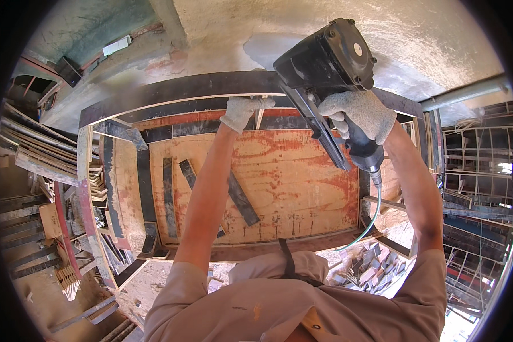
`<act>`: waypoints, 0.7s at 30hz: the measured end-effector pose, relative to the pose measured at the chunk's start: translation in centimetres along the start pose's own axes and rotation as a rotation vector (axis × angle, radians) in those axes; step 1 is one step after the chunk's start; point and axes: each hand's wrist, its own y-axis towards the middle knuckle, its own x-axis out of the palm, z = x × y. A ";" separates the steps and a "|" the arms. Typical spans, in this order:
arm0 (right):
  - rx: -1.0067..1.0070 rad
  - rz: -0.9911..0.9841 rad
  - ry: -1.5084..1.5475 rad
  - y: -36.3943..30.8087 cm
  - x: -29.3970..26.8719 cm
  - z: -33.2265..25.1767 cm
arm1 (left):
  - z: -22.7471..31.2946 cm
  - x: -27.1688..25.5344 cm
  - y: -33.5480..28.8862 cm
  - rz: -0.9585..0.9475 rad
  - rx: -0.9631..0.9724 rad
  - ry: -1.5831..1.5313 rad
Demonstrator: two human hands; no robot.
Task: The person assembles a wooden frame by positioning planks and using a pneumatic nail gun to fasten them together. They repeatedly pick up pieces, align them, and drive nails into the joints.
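My right hand [359, 114], in a pale knit glove, is wrapped round the handle of a black pneumatic nail gun [330, 60]. A thin green air hose [378, 199] runs down from the handle's end. The gun's nose is at the long dark board [194, 84] along the frame's far side; whether they touch, I cannot tell. To its left, my gloved left hand [239, 113] closes on a short wooden strip [260, 117] just under that board. Beneath my arms lies a large plywood panel [290, 171] with reddish stains, edged by dark boards.
Loose dark strips [243, 199] lie on the panel. Stacked long boards [45, 145] stand at the left, and a heap of wood offcuts [373, 265] lies on the ground at the near right. A pipe [467, 94] and metal racking [479, 171] are on the right.
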 end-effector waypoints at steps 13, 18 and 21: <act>-0.023 -0.080 -0.084 0.9 -0.5 -1.4 | 0.4 0.0 -0.1 0.007 0.030 0.067; 0.031 -0.018 -0.121 0.8 0.0 -1.6 | 0.9 -0.2 -0.1 -0.004 0.093 0.219; -0.023 -0.069 -0.077 0.1 0.5 -2.1 | 0.4 0.0 -0.1 0.020 0.018 0.053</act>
